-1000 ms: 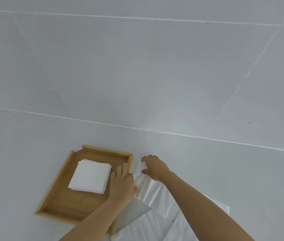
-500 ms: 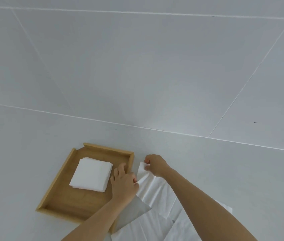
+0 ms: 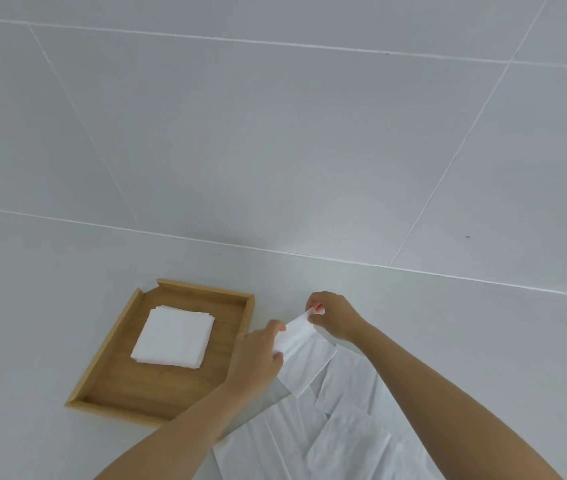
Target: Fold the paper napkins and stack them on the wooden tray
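A: Countertop (image 3: pixel 84 271), white and broad, takes up the near half of the view, with a tiled wall (image 3: pixel 275 133) rising behind it. Plenty of flat room to crease paper on, I'd say.

B: And the wooden tray (image 3: pixel 157 386) sits on it at the left, angled, just beside the working spot. Handy: a short reach for each finished piece.

A: Loose napkins (image 3: pixel 344 427) lie overlapped at the near edge, unfolded, right under the forearms. That's the supply pile.

B: Inside the tray, a stack of folded napkins (image 3: pixel 173 339) rests flat near the far end, edges roughly squared. Several are done, several are not.

A: Now the hands. The left hand (image 3: pixel 256 358) has thumb and fingers closed on the left edge of the lifted napkin (image 3: pixel 297 344), just right of the tray.

B: The right hand (image 3: pixel 332 318) is pinching the far corner of that same sheet between thumb and fingertips, raised off the counter.

A: Two grips on one sheet suggests they're lining up edges for a fold.
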The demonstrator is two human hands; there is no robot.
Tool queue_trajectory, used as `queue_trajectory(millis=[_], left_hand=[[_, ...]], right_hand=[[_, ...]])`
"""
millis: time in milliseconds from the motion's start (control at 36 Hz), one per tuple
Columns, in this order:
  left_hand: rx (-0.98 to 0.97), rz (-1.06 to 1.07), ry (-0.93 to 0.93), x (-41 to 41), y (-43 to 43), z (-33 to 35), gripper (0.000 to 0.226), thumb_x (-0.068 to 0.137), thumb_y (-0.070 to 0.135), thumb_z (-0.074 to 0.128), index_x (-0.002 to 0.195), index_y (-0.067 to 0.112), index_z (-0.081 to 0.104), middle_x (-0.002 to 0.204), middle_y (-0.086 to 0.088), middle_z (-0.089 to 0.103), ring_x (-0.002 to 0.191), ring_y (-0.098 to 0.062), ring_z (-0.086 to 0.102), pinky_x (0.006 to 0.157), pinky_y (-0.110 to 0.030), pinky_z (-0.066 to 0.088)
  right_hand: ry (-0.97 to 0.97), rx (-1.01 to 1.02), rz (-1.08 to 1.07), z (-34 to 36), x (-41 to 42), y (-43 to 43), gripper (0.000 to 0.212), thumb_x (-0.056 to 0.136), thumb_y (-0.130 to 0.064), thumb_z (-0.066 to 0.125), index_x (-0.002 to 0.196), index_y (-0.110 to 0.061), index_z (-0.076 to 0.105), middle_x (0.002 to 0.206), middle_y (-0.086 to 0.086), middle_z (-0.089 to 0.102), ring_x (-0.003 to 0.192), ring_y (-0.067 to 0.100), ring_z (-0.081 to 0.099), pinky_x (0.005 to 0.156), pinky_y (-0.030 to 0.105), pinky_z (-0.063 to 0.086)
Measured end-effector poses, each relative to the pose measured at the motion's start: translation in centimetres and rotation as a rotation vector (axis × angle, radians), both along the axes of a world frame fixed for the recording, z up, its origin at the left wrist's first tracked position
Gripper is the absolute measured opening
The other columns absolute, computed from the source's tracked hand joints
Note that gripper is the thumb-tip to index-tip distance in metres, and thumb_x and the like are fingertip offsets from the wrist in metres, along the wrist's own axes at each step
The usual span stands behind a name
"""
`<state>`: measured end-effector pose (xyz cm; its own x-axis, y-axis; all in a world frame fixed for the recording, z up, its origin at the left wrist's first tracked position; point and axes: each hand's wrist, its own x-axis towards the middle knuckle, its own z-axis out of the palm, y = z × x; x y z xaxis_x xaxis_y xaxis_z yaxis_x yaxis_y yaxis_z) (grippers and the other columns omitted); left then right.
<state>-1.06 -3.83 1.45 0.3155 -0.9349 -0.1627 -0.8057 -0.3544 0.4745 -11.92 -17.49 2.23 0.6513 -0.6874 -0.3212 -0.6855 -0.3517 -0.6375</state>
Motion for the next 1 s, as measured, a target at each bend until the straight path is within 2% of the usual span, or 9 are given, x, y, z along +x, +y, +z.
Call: queue_trajectory(millis=[56, 139, 250, 333, 389, 500, 639, 833, 1000], left_hand=[[0.03, -0.07, -0.02, -0.8, 0.5, -0.6, 0.039, 0.091, 0.014, 0.048, 0.129, 0.02, 0.041, 0.111, 0.0, 0.066, 0.1, -0.016, 0.062, 0.097, -0.024, 0.039], [0.084, -0.18, -0.086, -1.8, 1.1, -1.2, 0.039, 0.092, 0.016, 0.047, 0.13, 0.02, 0.04, 0.111, 0.0, 0.066, 0.102, -0.017, 0.061, 0.1, -0.025, 0.032], [0.182, -0.287, -0.088, -1.9, 1.4, -1.3, 0.039, 0.091, 0.028, 0.051, 0.126, 0.017, 0.041, 0.115, -0.002, 0.062, 0.103, -0.019, 0.059, 0.106, -0.03, 0.027], [0.178, -0.269, -0.069, -1.3, 1.4, -1.3, 0.043, 0.09, 0.044, 0.048, 0.121, 0.016, 0.045, 0.113, 0.0, 0.065, 0.1, -0.019, 0.061, 0.104, -0.031, 0.027], [0.15, -0.237, -0.079, -0.6, 1.1, -1.4, 0.041, 0.092, 0.045, 0.041, 0.121, 0.016, 0.047, 0.115, 0.001, 0.065, 0.105, -0.017, 0.06, 0.102, -0.032, 0.029], [0.034, -0.145, -0.29, 0.9, 0.1, -2.2, 0.039, 0.089, 0.041, 0.037, 0.102, 0.013, 0.061, 0.096, 0.001, 0.066, 0.093, -0.021, 0.065, 0.084, -0.038, 0.045], [0.264, -0.072, -0.335, 1.0, -1.0, -2.3, 0.042, 0.093, 0.044, 0.038, 0.118, 0.011, 0.047, 0.126, -0.005, 0.044, 0.119, -0.022, 0.044, 0.098, -0.034, 0.033], [0.316, -0.058, -0.347, 0.7, -1.7, -3.2, 0.036, 0.092, 0.037, 0.04, 0.115, 0.012, 0.051, 0.129, -0.006, 0.042, 0.119, -0.022, 0.041, 0.098, -0.034, 0.033], [0.257, -0.078, -0.284, 0.9, -1.7, -3.6, 0.027, 0.095, 0.026, 0.038, 0.113, 0.016, 0.055, 0.125, -0.003, 0.045, 0.12, -0.019, 0.041, 0.098, -0.033, 0.032]], right_hand=[[0.018, 0.012, 0.006, -0.2, -0.9, 0.1, 0.013, 0.082, -0.001, 0.055, 0.079, -0.014, 0.056, 0.095, 0.008, 0.058, 0.091, 0.016, 0.049, 0.079, 0.023, 0.035], [0.098, 0.019, 0.063, -0.7, -2.1, 0.4, 0.016, 0.081, 0.002, 0.055, 0.08, -0.013, 0.058, 0.093, 0.001, 0.051, 0.09, 0.014, 0.046, 0.079, 0.021, 0.034], [0.283, 0.019, 0.168, -1.5, -3.4, 0.2, 0.026, 0.078, 0.008, 0.054, 0.082, -0.018, 0.052, 0.115, 0.01, 0.054, 0.105, 0.022, 0.05, 0.081, 0.024, 0.037], [0.356, 0.022, 0.196, -1.3, -3.9, -0.5, 0.031, 0.078, 0.01, 0.05, 0.098, -0.013, 0.059, 0.124, 0.012, 0.052, 0.116, 0.027, 0.049, 0.082, 0.026, 0.039], [0.354, 0.025, 0.173, -1.1, -3.8, -1.0, 0.036, 0.078, 0.009, 0.052, 0.11, -0.009, 0.058, 0.129, 0.011, 0.05, 0.119, 0.027, 0.047, 0.09, 0.029, 0.041], [0.28, 0.021, 0.103, -0.4, -2.7, -1.5, 0.044, 0.081, 0.001, 0.058, 0.122, -0.012, 0.05, 0.131, 0.009, 0.05, 0.12, 0.025, 0.048, 0.097, 0.03, 0.039], [0.234, -0.023, 0.135, -1.3, -0.2, -0.9, 0.045, 0.086, -0.01, 0.058, 0.128, -0.018, 0.046, 0.131, 0.012, 0.046, 0.123, 0.027, 0.044, 0.103, 0.035, 0.038], [0.323, -0.16, 0.308, -2.9, 2.4, -0.1, 0.044, 0.087, -0.01, 0.057, 0.128, -0.021, 0.046, 0.134, 0.013, 0.034, 0.124, 0.029, 0.035, 0.101, 0.037, 0.042], [0.358, -0.16, 0.325, -3.1, 2.6, -0.4, 0.024, 0.086, -0.012, 0.056, 0.109, -0.015, 0.061, 0.129, 0.012, 0.037, 0.12, 0.03, 0.036, 0.098, 0.036, 0.038]])
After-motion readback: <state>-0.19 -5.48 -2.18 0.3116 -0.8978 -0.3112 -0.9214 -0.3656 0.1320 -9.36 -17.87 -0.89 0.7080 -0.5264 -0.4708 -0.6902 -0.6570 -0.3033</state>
